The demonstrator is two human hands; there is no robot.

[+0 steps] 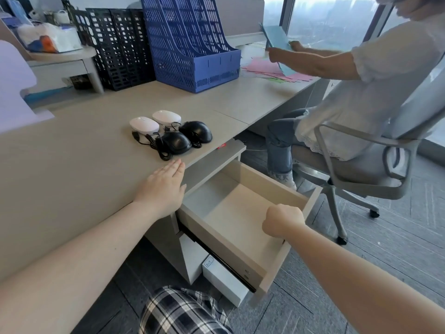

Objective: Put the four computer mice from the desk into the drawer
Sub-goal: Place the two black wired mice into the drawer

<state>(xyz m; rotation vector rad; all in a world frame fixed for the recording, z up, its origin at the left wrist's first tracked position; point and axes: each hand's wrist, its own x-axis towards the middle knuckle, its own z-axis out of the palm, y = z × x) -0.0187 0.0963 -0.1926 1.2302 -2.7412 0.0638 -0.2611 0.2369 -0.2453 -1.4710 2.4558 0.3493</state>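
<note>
The drawer stands pulled out from under the worktop, and its inside is bare. The right hand is closed in a fist over the drawer's front edge, gripping it. The left hand lies flat on the worktop, fingers straight and together, holding nothing, near the worktop's edge just above the drawer.

All four mice sit on the worktop a little beyond the left hand's fingertips, bunched in a tight cluster: the left white mouse and the right white mouse behind, the near black mouse and the far black mouse in front (their dark cables lie tangled beside and between them).

Further back stand a blue file rack and a black file rack. To the right, another person sits in an office chair, handling coloured papers.
</note>
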